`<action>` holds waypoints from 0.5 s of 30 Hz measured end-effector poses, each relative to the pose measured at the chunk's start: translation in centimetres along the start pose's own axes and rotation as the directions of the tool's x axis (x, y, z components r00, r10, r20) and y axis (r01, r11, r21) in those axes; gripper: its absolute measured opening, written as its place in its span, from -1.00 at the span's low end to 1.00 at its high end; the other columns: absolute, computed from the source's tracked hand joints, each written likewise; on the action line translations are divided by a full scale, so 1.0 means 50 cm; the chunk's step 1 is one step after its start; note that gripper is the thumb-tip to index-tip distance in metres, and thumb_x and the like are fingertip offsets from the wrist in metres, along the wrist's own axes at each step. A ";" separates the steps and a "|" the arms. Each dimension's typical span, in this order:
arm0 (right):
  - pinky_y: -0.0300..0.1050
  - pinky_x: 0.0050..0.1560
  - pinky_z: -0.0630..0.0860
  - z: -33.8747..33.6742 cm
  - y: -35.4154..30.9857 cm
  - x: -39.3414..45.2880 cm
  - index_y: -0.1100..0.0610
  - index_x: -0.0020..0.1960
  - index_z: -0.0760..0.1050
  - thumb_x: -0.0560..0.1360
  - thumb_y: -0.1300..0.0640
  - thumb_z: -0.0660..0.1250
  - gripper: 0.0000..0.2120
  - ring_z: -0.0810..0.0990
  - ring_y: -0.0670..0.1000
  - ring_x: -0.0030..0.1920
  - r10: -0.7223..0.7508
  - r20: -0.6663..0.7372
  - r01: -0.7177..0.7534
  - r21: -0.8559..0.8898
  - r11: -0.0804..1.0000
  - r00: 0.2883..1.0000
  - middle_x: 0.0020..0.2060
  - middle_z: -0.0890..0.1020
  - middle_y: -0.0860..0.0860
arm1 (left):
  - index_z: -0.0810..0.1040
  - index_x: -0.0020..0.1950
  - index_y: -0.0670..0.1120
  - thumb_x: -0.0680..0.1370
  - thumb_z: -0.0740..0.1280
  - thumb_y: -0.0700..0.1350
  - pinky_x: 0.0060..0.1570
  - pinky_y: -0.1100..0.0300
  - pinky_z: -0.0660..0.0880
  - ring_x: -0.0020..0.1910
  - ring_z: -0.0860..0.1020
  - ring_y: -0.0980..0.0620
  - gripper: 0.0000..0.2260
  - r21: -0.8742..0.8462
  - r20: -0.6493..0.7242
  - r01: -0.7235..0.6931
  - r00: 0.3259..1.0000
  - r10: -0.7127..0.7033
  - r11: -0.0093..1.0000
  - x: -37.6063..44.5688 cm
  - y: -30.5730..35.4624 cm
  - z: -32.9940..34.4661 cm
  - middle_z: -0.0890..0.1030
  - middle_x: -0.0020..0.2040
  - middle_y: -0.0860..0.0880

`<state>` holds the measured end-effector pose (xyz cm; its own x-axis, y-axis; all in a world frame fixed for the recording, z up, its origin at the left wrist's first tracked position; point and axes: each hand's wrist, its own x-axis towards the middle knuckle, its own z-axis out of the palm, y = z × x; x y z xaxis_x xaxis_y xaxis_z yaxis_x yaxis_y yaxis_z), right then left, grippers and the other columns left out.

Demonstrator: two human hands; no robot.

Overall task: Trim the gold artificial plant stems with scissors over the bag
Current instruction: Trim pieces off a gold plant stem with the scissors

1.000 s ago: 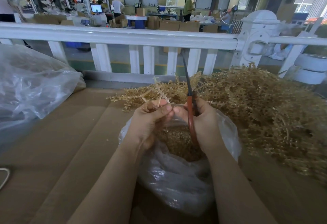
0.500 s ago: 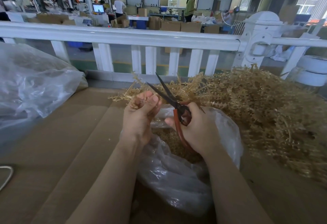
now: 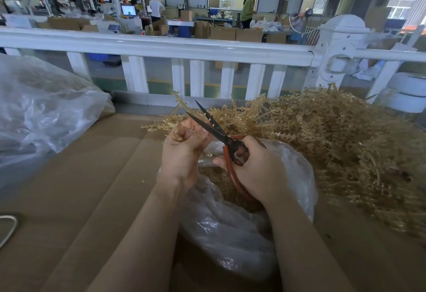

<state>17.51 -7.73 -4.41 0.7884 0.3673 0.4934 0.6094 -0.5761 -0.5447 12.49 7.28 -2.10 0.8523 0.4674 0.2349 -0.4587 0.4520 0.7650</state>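
left hand (image 3: 184, 151) fist curled round a gold stem (image 3: 178, 107), right hand (image 3: 255, 167) gripping red-handled scissors (image 3: 221, 136), blades parted beside the left knuckles, clear bag (image 3: 230, 234) gaping right underneath both

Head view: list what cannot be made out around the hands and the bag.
- Gold stem: its lower end is hidden inside the left hand.
- Scissors: the handle loops are partly covered by the right hand.
- Bag: its bottom lies behind both forearms.
- Stem pile: cut off by the right edge.
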 end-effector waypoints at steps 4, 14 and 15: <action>-0.46 -0.25 0.36 0.000 -0.001 0.000 -0.15 0.01 0.51 0.30 -0.52 0.37 -0.49 0.52 -0.31 -0.18 -0.005 -0.023 0.005 0.003 1.000 1.000 -0.25 0.57 -0.24 | 0.65 -0.17 -0.12 0.40 0.40 -0.30 0.03 0.15 0.60 -0.09 0.66 -0.01 -0.90 -0.033 -0.008 0.026 1.000 -0.026 0.999 0.002 -0.001 -0.003 0.67 -0.13 -0.09; -0.43 -0.32 0.36 0.005 -0.001 -0.001 -0.17 -0.03 0.54 0.28 -0.55 0.34 -0.48 0.54 -0.27 -0.23 0.008 -0.022 -0.007 0.050 0.999 1.000 -0.35 0.56 -0.22 | 0.63 -0.15 -0.15 0.39 0.42 -0.30 0.19 0.08 0.57 -0.02 0.64 -0.05 -0.91 -0.059 -0.028 0.061 0.998 -0.062 0.996 0.000 0.004 0.000 0.65 -0.05 -0.14; -0.43 -0.32 0.35 0.006 0.000 -0.001 -0.17 -0.02 0.55 0.26 -0.57 0.32 -0.45 0.55 -0.27 -0.23 0.011 -0.027 -0.010 0.055 0.998 1.000 -0.35 0.56 -0.23 | 0.65 -0.23 -0.10 0.38 0.43 -0.30 0.18 0.08 0.57 -0.04 0.65 -0.04 -0.90 -0.065 -0.034 0.062 0.997 -0.064 0.996 0.000 0.005 0.000 0.66 -0.07 -0.13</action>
<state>17.46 -7.53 -4.62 0.7926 0.3408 0.5057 0.6055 -0.5385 -0.5860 12.35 7.39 -1.90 0.8706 0.4635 0.1648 -0.4208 0.5282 0.7375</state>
